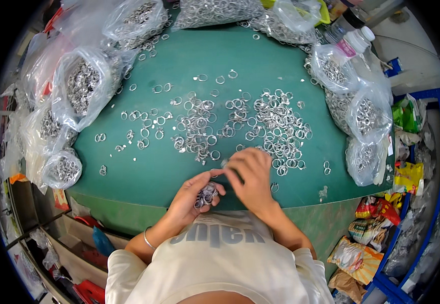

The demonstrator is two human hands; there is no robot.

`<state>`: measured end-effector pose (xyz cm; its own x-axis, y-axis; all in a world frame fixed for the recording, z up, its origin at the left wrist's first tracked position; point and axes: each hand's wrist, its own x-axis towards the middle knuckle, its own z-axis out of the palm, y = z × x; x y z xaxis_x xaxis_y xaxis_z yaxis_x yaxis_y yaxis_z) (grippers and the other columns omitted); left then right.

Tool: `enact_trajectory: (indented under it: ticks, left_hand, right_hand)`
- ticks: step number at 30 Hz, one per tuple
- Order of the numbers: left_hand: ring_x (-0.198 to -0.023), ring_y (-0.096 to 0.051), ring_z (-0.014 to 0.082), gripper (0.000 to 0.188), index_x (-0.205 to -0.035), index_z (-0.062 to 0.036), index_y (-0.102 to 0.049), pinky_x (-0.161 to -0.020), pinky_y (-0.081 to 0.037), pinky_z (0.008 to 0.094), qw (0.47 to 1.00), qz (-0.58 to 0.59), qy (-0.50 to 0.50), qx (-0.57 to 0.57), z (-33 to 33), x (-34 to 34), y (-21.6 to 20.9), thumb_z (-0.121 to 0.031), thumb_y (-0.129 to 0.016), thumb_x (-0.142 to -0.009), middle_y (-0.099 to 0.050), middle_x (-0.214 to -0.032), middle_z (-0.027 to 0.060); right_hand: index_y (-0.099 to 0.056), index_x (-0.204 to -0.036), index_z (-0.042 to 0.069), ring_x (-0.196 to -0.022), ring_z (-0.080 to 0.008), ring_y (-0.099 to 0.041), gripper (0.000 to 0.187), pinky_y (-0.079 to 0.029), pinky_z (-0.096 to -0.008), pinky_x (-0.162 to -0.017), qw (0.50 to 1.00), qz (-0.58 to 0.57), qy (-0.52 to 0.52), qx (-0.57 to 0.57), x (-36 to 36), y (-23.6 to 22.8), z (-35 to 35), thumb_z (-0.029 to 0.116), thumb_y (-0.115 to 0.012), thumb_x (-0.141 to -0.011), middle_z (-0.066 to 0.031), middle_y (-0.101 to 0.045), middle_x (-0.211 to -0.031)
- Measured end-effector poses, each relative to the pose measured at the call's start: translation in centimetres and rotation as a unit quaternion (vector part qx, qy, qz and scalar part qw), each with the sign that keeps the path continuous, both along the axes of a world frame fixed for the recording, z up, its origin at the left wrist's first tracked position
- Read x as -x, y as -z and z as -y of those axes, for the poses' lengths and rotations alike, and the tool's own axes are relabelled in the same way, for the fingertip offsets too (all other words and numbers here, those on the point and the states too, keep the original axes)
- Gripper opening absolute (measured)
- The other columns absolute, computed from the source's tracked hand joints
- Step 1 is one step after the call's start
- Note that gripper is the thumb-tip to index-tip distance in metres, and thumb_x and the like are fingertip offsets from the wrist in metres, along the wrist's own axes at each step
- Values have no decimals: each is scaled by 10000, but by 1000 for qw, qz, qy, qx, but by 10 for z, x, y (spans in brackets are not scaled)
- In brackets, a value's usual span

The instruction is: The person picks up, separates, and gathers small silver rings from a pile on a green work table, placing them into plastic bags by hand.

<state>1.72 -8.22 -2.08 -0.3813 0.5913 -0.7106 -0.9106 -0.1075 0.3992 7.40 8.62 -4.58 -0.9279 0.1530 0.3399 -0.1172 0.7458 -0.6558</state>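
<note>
My left hand [185, 196] is cupped near the front edge of the table, closed around a clump of silver rings [206, 195]. Its thumb and index finger reach toward my right hand [252, 177], which is bent just beside them. The right fingers are curled and slightly blurred; a small silvery bit shows at their tips, too smeared to name. Beyond my hands, loose rings lie in a middle pile [195, 126] and a larger right pile [283, 126]. More rings [146, 121] are scattered thinly to the left.
Clear plastic bags full of rings line the green tabletop [179, 55]: an open bag [83, 86] at left, a large bag [215, 14] at the back, another bag [367, 116] at right. A white-capped bottle [356, 41] stands at the back right. Drawers [73, 235] sit lower left.
</note>
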Motion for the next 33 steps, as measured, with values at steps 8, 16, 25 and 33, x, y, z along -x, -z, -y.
enact_trajectory:
  ticks: [8,16,25,33]
  left_hand:
    - [-652,-559,110,170,-1005,-1,-650,-435,-368,200,993,-44,108,12,-26,-9,13,-117,-589,-897,-618,-819,56]
    - [-633,-539,97,145,-961,3,-687,-485,-380,222,943,-292,155,45,-57,-4,21,-29,-633,-831,-610,-790,37]
    - [-524,-561,224,243,-1013,-96,-699,-473,-447,347,604,-758,176,171,-98,18,9,-22,-655,-786,-599,-806,65]
    - [-589,-594,276,263,-1008,-74,-678,-505,-476,381,429,-832,284,209,-130,46,22,-41,-637,-751,-564,-776,80]
  right_hand:
    - [-588,-1095,36,-1184,-343,-413,322,-292,-467,-973,961,49,271,-28,-65,-7,-38,148,-667,-803,-140,-493,-1223]
    - [-482,-1269,-13,-1304,-452,-292,529,-254,-533,-1047,982,135,131,-4,-64,9,-28,154,-669,-803,-243,-292,-1429]
    - [-569,-1167,5,-1241,-361,-432,357,-376,-448,-995,985,12,142,98,-57,14,-73,44,-624,-816,-170,-507,-1292]
    - [-558,-1189,29,-1290,-318,-403,398,-282,-485,-1072,993,104,45,-28,-46,9,-86,131,-654,-816,-139,-516,-1295]
